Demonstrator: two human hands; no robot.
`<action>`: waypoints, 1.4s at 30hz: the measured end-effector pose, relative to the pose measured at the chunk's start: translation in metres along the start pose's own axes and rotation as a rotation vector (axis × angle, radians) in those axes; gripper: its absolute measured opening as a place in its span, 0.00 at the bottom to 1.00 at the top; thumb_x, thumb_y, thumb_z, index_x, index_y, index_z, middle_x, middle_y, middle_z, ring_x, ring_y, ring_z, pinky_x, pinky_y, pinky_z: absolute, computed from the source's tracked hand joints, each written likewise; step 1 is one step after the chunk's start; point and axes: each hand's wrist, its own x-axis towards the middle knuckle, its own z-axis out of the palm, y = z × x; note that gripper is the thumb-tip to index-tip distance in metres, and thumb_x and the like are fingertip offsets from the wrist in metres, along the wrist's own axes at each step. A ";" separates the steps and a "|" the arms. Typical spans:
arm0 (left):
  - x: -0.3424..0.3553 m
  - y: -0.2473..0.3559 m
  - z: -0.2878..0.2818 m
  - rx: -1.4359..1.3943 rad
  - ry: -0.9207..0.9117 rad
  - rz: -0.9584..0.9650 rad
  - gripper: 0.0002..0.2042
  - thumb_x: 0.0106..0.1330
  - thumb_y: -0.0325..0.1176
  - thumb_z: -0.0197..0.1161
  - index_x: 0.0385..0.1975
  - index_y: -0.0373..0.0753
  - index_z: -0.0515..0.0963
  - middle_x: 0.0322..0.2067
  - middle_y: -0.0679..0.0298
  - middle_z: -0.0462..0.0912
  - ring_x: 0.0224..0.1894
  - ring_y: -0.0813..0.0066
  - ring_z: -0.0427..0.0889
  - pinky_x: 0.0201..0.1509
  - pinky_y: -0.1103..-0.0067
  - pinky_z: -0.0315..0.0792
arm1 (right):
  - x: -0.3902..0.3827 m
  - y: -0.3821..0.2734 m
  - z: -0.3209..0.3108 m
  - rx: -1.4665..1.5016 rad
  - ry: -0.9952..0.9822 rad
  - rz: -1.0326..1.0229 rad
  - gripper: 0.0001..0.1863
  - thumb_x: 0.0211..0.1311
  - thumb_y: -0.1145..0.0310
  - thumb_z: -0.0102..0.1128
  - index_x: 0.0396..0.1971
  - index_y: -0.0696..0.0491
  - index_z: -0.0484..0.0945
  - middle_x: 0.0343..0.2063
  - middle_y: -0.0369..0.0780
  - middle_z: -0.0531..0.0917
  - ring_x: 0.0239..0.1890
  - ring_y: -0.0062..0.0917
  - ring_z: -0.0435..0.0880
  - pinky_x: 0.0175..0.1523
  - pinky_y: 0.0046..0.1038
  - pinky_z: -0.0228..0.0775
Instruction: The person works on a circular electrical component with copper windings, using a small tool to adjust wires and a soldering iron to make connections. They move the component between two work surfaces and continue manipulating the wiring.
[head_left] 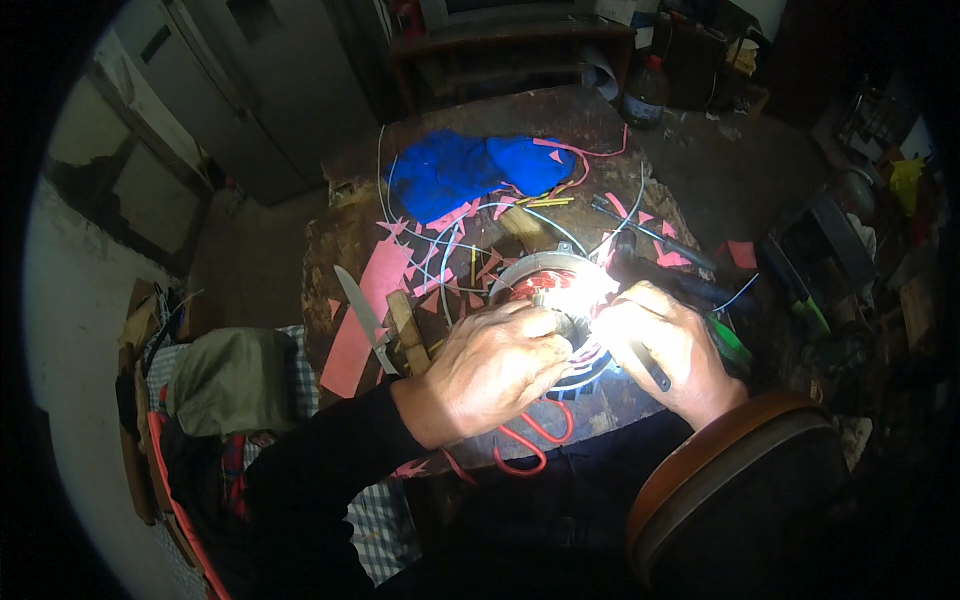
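Observation:
Between my hands stands a round motor stator (540, 281) with reddish copper windings, its grey metal rim lit by a bright glare. My left hand (490, 362) is closed at its near left side, fingertips pinched over the windings; what they grip is hidden. My right hand (672, 348) curls at the right side of the stator, wrapped round a slim tool with a dark handle (654, 373). The handle's end sticks out below the palm, and glare hides the working end. Below the stator lie the red handles of scissors (521, 452).
A knife (358, 308) lies across a pink sheet (372, 318) beside wooden blocks (405, 327). Pink scraps and pale wires spread behind the stator, before a blue cloth (455, 172). Dark tools (668, 238) lie right. A red-capped bottle (645, 98) stands beyond the table.

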 end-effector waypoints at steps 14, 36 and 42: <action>0.000 -0.006 0.007 -0.051 0.025 0.003 0.05 0.70 0.30 0.75 0.40 0.37 0.89 0.39 0.57 0.85 0.42 0.54 0.89 0.46 0.63 0.84 | 0.002 0.006 -0.008 0.057 -0.077 0.011 0.19 0.65 0.79 0.73 0.55 0.58 0.87 0.48 0.49 0.87 0.49 0.49 0.90 0.55 0.43 0.84; 0.056 -0.040 -0.041 -0.336 -0.027 -0.106 0.10 0.80 0.31 0.69 0.52 0.32 0.89 0.43 0.51 0.93 0.43 0.61 0.94 0.51 0.70 0.85 | 0.015 -0.003 -0.009 -0.066 0.234 0.076 0.16 0.66 0.76 0.76 0.53 0.58 0.89 0.44 0.50 0.90 0.46 0.45 0.92 0.51 0.40 0.85; 0.089 -0.066 -0.040 -0.206 -0.242 0.037 0.10 0.79 0.34 0.70 0.49 0.33 0.89 0.39 0.53 0.94 0.40 0.61 0.94 0.49 0.69 0.85 | 0.035 0.000 -0.006 -0.052 0.154 0.092 0.14 0.64 0.80 0.78 0.49 0.60 0.90 0.43 0.49 0.90 0.44 0.41 0.92 0.49 0.36 0.84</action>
